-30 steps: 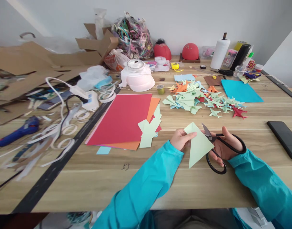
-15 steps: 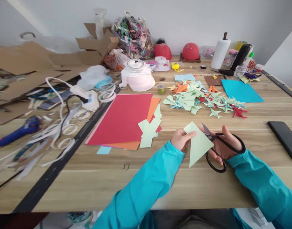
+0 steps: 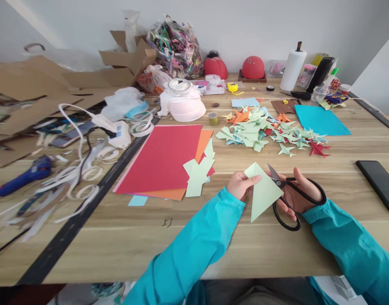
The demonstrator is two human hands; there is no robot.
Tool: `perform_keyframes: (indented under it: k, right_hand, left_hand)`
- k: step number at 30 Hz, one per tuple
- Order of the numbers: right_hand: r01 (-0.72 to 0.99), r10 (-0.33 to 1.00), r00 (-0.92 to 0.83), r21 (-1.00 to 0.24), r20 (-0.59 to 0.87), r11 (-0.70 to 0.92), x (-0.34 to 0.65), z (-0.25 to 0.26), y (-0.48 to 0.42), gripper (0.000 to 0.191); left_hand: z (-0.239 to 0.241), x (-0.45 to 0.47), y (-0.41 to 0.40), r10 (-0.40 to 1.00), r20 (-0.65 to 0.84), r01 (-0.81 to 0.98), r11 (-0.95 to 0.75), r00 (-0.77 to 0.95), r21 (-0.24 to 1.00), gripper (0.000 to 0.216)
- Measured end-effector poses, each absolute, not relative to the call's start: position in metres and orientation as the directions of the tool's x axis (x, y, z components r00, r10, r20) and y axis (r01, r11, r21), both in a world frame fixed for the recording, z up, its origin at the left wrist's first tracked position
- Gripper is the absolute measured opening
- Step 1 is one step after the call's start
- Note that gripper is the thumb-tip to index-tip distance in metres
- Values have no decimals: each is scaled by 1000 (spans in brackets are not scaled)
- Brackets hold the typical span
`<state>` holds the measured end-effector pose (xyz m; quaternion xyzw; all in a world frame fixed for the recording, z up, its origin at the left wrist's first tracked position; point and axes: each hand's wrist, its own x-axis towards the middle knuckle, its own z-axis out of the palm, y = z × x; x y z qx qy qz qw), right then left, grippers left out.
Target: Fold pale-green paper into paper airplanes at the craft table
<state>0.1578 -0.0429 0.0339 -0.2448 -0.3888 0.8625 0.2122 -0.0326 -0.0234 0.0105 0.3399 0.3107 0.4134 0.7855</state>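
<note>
My left hand (image 3: 241, 185) pinches a folded piece of pale green paper (image 3: 264, 192), thumb on top; the paper narrows to a point at the bottom. In my right hand (image 3: 300, 192) is a pair of black-handled scissors (image 3: 283, 183), the thumb and fingers at the spread loops. The scissors' blades lie at the paper's right edge, one in sight above it and the other hidden behind it. Beyond my hands lies a pile of folded paper pieces (image 3: 249, 131), mostly pale green with some orange, red and blue.
Left of my hands are red sheets (image 3: 162, 156) with green offcuts (image 3: 199, 176) on their edge. A black phone (image 3: 378, 184) lies at the right. Blue sheets (image 3: 323, 120) are behind the pile. A blue glue gun (image 3: 35, 171) and tangled white cords (image 3: 83, 169) cover the left side.
The view has shifted very slightly. Both hands, the green paper and the scissors keep nearly the same position.
</note>
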Motion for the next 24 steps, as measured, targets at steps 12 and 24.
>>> perform_keyframes:
  k: [12, 24]
  right_hand:
    - [-175, 610, -750, -812, -257, -557, 159, 37, -40, 88]
    - [-142, 569, -768, -787, -295, -600, 157, 35, -42, 88]
  left_hand:
    - [8, -32, -20, 874, -335, -451, 473, 353, 757, 31]
    - [11, -30, -26, 826, -338, -372, 518, 450, 770, 47]
